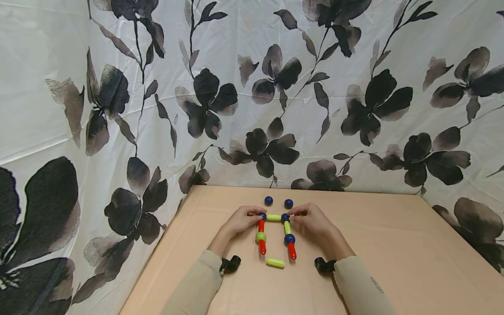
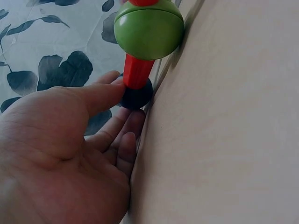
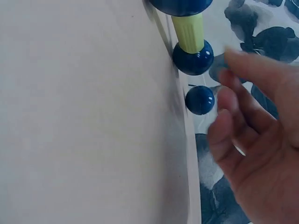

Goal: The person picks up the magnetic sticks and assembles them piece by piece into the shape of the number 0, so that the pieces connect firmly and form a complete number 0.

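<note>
Looks mostly joined to me: a three-sided frame point(image 1: 274, 217) of red and lime plastic-looking rods and glossy blue and green balls lies on the tan tabletop point(image 1: 382, 245), near side open. The left hand point(image 1: 245, 217) pinches its far-left blue ball point(image 1: 263, 216); the right hand point(image 1: 313, 219), fingers loosely apart, is just beside its far-right blue ball point(image 1: 285, 217). Unused so far, I'd guess: two loose blue balls point(image 1: 268, 201) beyond, one loose lime rod point(image 1: 275, 263) nearer.

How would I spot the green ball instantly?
On the tan tabletop, find the rod-and-ball frame between the left hand and right hand. Follow its left side to two red rods. Joining them is the green ball, the only ball that isn't blue.
</note>
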`<state>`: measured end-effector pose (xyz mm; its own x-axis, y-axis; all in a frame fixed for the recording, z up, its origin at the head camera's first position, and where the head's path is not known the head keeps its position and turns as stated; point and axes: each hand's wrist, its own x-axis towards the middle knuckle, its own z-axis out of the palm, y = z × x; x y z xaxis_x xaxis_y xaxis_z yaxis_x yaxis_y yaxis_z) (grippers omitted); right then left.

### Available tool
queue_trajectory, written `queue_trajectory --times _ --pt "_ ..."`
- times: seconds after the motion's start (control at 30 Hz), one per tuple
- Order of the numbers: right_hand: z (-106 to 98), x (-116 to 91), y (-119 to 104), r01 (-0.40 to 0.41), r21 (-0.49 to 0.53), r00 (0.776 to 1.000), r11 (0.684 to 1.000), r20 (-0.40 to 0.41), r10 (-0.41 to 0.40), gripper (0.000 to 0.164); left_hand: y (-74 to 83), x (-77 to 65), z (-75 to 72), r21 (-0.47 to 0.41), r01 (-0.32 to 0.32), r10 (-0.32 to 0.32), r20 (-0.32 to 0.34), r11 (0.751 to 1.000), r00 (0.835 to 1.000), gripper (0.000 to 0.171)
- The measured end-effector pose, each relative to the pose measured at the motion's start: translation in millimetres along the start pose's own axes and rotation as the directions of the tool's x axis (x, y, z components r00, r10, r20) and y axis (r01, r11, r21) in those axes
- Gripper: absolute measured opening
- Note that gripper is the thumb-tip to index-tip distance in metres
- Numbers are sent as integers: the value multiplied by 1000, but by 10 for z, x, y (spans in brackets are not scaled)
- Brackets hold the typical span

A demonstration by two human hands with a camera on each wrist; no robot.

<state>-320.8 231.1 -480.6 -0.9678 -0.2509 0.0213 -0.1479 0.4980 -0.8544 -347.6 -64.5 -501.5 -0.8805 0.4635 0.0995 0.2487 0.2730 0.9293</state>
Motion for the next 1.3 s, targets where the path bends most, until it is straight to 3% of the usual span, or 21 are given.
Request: queue_trajectory --times 0.17,0.47,0.83,1.1,1.3 --pt "-3 93 -26 -31 39 991 999 -128 35 20 23 -6 0 13 8 -8 -4 1000 1000 28" --pt "-25 278 -71 50 -134 972 990 -221 -79 36 18 -12 -4 6 14 -14 -1 1000 1000 29" --pt "-2 423 -108 71 -231 977 970 -179 -114 44 -12 -9 -11 -17 13 -13 -4 1000 1000 28" --pt "37 465 -54 23 -204 988 979 -142 -53 44 -16 -1 -3 -8 19 -19 -8 1000 1000 27" --pt "60 498 -18 65 -282 998 957 9 -65 48 -25 12 -4 -6 14 -15 -11 1000 1000 27"
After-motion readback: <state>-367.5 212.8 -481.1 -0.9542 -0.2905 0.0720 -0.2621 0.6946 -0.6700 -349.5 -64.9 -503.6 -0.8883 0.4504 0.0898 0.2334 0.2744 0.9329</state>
